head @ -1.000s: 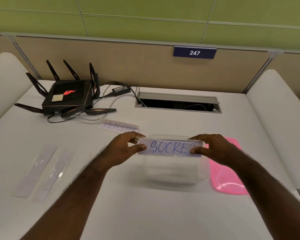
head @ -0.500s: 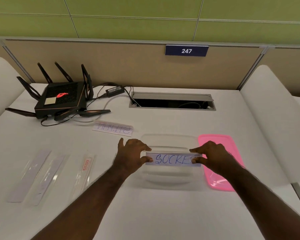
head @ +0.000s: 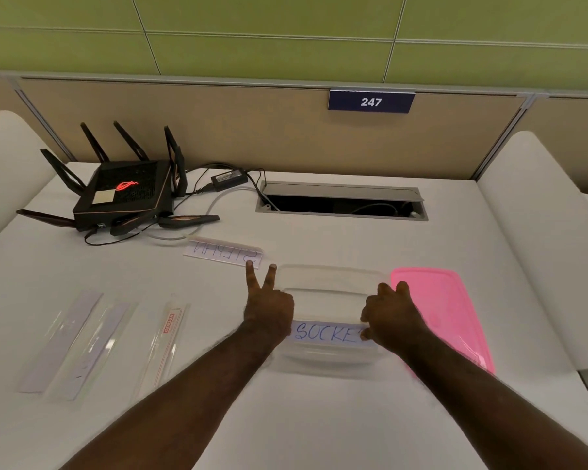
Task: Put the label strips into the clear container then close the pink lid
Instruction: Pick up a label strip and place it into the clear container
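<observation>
The clear container (head: 330, 271) stands in the middle of the white desk. Inside it, low down, lies a white label strip reading SOCKET (head: 323, 333). My right hand (head: 391, 317) pinches the strip's right end. At the container's left side is my left hand (head: 269, 310), with index and middle fingers spread forward; the strip's left end is hidden under it. The pink lid (head: 445, 307) lies flat just right of the container. Another written strip (head: 223, 254) rests beyond my left fingertips. Three more strips lie at the left: (head: 62, 340), (head: 92, 347), (head: 165, 340).
A black router (head: 123, 195) with antennas and cables sits at the back left. An open cable slot (head: 340, 205) is set into the desk at the back. A white curved side panel (head: 530, 232) borders the desk on the right.
Both hands have lowered the SOCKET strip from above the container down into it. My left index and middle fingers have lifted off the strip and spread forward.
</observation>
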### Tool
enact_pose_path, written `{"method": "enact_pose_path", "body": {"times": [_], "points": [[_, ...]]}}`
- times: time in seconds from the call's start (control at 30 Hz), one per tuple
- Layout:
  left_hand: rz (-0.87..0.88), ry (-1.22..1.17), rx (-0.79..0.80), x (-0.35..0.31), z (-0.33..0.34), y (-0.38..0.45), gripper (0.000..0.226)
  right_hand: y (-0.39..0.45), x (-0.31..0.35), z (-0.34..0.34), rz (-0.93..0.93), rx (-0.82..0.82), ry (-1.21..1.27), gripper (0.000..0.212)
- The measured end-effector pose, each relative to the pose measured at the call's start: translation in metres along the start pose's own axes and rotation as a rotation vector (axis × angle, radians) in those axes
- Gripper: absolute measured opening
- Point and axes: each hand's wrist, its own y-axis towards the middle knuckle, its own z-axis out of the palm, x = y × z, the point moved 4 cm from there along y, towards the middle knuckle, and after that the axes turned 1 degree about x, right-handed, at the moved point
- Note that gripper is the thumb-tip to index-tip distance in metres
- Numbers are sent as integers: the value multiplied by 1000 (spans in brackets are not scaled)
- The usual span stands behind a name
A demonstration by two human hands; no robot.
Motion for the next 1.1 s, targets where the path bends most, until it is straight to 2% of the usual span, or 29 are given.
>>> {"method": "enact_pose_path", "body": {"times": [0.17,0.27,0.47,0.57,0.67,0.87,0.97,1.1], "points": [[-18,45,5,-11,2,4,7,8,9,0,-1,72,-89,43],[-47,91,15,-15,7,5,17,9,11,1,1,100,-104,44],[-55,65,-10,-19,10,6,12,11,14,7,-2,121,-122,50],[-11,40,-49,-18,8,7,29,12,13,6,10,125,-67,59],[11,-54,-170,-13,-1,3,49,15,8,-4,40,35,84,61],[-63,-373,-582,24,-19,-2,35,35,0,-49,104,-249,260,38],[-146,-400,-622,52,-18,6,37,51,6,-72,98,-359,329,36],[-258,-420,-555,95,-5,22,47,80,25,-93,59,-388,421,44]]}}
